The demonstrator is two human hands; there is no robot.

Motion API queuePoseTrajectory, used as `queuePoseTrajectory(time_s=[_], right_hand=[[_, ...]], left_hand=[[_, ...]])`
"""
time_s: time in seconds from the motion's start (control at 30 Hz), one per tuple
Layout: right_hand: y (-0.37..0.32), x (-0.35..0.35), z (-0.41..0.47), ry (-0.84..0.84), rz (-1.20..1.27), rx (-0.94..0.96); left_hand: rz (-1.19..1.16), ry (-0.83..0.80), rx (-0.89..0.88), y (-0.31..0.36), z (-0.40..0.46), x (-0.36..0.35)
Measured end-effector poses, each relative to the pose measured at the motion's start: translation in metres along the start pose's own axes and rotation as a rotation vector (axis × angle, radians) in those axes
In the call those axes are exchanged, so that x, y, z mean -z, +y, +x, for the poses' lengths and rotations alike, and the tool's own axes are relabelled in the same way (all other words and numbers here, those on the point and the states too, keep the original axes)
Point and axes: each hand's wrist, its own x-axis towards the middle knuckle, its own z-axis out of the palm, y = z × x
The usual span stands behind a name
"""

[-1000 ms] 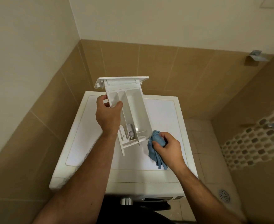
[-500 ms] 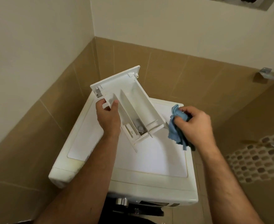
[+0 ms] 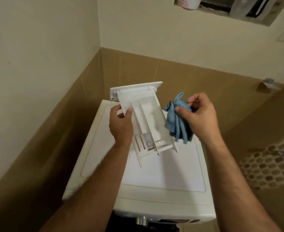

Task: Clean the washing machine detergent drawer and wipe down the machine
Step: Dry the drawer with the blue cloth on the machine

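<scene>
Your left hand (image 3: 121, 124) grips the detergent drawer (image 3: 144, 121), out of the washing machine (image 3: 163, 173) and held above its top. Your right hand (image 3: 199, 118) pinches the blue cloth (image 3: 176, 124) just right of it. Drawer compartments look filmy; wiping them and the machine seems left.

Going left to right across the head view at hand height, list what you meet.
Left hand gripping the drawer's left side → detergent drawer, held above the washing machine top → blue cloth → right hand holding the cloth → tiled wall.
</scene>
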Motion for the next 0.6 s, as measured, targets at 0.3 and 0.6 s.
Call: queuePoseTrajectory(time_s=[0.3,0.6], right_hand=[[0.012,-0.079,0.022,0.07,-0.534,0.448],[0.035,-0.098,0.005,-0.085,-1.166,0.561]], left_hand=[[0.063,-0.126,-0.051,-0.001,0.004,-0.01],[0.09,-0.172,0.006,0.003,0.025,-0.001]])
